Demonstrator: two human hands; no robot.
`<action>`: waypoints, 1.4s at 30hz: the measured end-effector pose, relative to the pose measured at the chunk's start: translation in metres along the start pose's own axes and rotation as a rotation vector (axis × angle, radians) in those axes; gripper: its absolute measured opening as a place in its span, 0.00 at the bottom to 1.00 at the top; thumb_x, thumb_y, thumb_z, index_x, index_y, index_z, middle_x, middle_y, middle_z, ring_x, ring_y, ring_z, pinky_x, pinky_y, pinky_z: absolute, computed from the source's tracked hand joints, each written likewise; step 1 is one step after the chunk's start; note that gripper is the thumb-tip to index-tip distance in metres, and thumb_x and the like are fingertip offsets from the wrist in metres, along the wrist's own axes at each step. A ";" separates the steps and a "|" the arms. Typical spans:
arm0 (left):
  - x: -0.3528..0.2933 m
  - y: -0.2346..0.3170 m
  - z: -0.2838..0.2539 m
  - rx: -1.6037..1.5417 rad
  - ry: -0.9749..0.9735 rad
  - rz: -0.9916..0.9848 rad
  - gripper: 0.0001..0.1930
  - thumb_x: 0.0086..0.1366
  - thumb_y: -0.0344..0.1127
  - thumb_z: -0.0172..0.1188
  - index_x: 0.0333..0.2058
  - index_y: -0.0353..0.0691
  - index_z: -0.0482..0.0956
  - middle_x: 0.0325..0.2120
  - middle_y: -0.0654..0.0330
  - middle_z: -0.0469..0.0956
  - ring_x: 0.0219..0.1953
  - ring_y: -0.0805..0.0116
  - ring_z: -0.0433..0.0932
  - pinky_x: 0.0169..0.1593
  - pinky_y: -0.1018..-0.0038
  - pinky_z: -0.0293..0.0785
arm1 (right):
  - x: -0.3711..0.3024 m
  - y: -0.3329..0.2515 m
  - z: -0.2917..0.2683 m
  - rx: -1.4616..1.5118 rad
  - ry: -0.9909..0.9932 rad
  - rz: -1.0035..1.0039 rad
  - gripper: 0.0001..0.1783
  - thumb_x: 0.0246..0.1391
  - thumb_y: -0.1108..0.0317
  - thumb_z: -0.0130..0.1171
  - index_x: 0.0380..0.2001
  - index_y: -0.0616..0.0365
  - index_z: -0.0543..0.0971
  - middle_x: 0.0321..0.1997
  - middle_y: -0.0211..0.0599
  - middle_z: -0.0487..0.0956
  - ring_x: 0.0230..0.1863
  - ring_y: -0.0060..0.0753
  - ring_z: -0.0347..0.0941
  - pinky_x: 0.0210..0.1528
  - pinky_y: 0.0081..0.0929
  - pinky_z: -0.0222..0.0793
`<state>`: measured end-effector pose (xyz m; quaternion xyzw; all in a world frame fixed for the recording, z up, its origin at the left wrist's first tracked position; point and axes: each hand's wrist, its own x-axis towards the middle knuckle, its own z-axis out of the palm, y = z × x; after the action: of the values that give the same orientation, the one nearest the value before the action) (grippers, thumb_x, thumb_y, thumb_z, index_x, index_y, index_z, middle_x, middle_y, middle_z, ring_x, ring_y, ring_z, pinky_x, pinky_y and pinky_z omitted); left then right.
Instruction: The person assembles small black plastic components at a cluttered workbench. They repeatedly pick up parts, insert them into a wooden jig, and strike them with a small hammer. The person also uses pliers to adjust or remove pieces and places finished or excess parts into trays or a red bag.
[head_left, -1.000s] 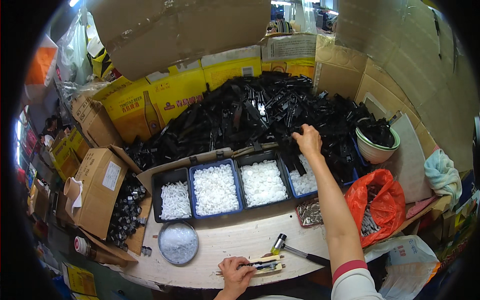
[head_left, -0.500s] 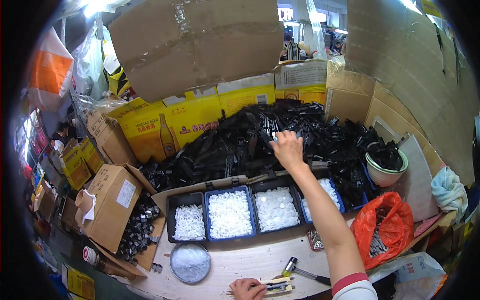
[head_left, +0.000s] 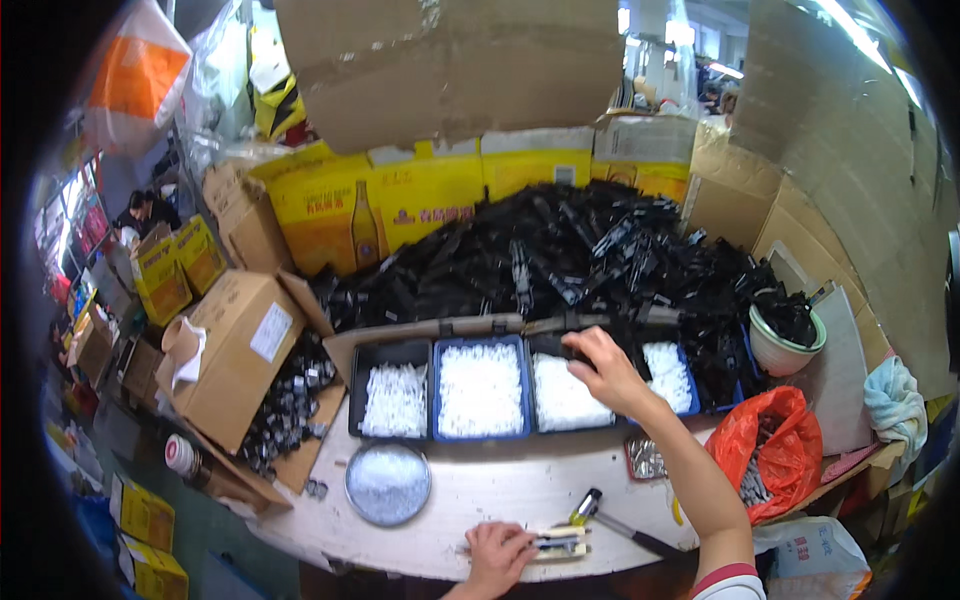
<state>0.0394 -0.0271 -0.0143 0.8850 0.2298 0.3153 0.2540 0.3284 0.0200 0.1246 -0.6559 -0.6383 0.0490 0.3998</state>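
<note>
My left hand (head_left: 497, 556) lies at the bench's front edge. Its fingers are closed on the end of a small pale block fixture (head_left: 566, 547) with a dark strip in it. My right hand (head_left: 608, 372) is above the third tray of white plastic pieces (head_left: 562, 398), fingers curled together. Something dark shows at its fingertips, too unclear to name. Behind it rises a big heap of black plastic parts (head_left: 480, 262). Right of the fixture lies a small hammer (head_left: 632, 535) with a dark handle.
Beside that tray stand others of white pieces (head_left: 482, 390). A round metal dish (head_left: 388, 485) sits front left, near a carton (head_left: 235, 345) and small dark parts (head_left: 290, 405). At right are a red plastic bag (head_left: 775, 445), a pale bucket (head_left: 785, 345) and a small metal-parts box (head_left: 645, 458).
My right hand has come back from the black heap toward me, over the white-piece trays. My left hand stays at the fixture. The whole view has shifted.
</note>
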 end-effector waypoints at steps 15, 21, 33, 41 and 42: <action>-0.018 -0.012 -0.040 -0.164 0.047 -0.120 0.26 0.41 0.33 0.68 0.44 0.43 0.74 0.39 0.61 0.69 0.42 0.63 0.62 0.45 0.68 0.55 | -0.189 -0.097 0.082 -0.148 -0.253 0.021 0.20 0.35 0.72 0.62 0.38 0.55 0.74 0.34 0.35 0.67 0.39 0.36 0.62 0.42 0.37 0.49; -0.012 -0.013 -0.039 -0.155 0.025 -0.128 0.23 0.42 0.34 0.67 0.42 0.43 0.76 0.38 0.62 0.69 0.43 0.63 0.63 0.45 0.68 0.54 | -0.184 -0.094 0.095 -0.197 -0.276 0.026 0.19 0.36 0.70 0.62 0.38 0.54 0.74 0.35 0.34 0.68 0.39 0.36 0.62 0.42 0.37 0.49; 0.016 -0.006 -0.061 -0.058 -0.257 -0.036 0.20 0.46 0.35 0.64 0.42 0.48 0.76 0.40 0.60 0.67 0.45 0.62 0.61 0.47 0.64 0.52 | -0.192 -0.080 0.069 -0.091 -0.102 0.123 0.20 0.39 0.68 0.61 0.40 0.57 0.73 0.37 0.39 0.68 0.39 0.41 0.63 0.42 0.37 0.54; 0.016 0.007 -0.049 0.248 -0.513 0.251 0.26 0.49 0.22 0.53 0.49 0.53 0.72 0.40 0.55 0.65 0.45 0.60 0.61 0.47 0.61 0.51 | -0.242 -0.041 0.041 -0.469 -0.187 0.336 0.16 0.42 0.73 0.57 0.38 0.62 0.72 0.36 0.43 0.69 0.40 0.46 0.66 0.41 0.36 0.60; 0.017 0.007 -0.051 0.266 -0.524 0.261 0.27 0.48 0.22 0.53 0.49 0.53 0.72 0.40 0.54 0.65 0.44 0.60 0.61 0.47 0.61 0.52 | -0.244 -0.041 0.039 -0.389 -0.138 0.347 0.15 0.43 0.73 0.57 0.38 0.62 0.72 0.34 0.43 0.69 0.38 0.46 0.67 0.38 0.37 0.61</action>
<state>0.0192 -0.0074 0.0320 0.9835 0.0802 0.0738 0.1442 0.2292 -0.1813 0.0141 -0.8151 -0.5396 0.0378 0.2077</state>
